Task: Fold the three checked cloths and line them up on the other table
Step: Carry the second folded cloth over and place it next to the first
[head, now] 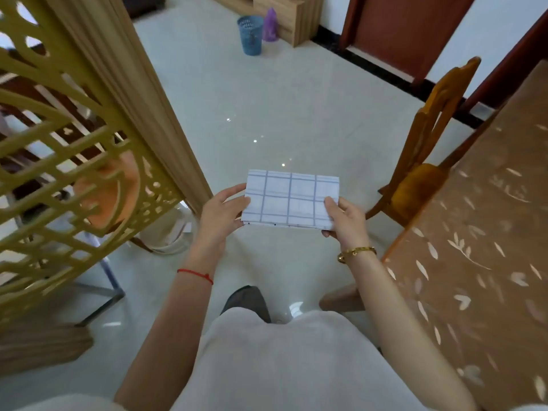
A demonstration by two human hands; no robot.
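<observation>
Head view | you held the folded checked cloth (pixel 292 198) flat above the floor (pixel 267 99), left of the counter (pixel 474 232) | your left hand (pixel 221 213) fingers pinched its left edge | your right hand (pixel 344 218) fingers gripped its near right corner, thumb on top

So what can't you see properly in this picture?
Head view throughout.
The other two cloths: outside the frame; only one folded checked cloth shows, held by the left hand and right hand.
Its underside: hidden by the cloth itself.
Patterned table: cut off by the right edge.
Orange thing: blurred, behind the lattice screen.
</observation>
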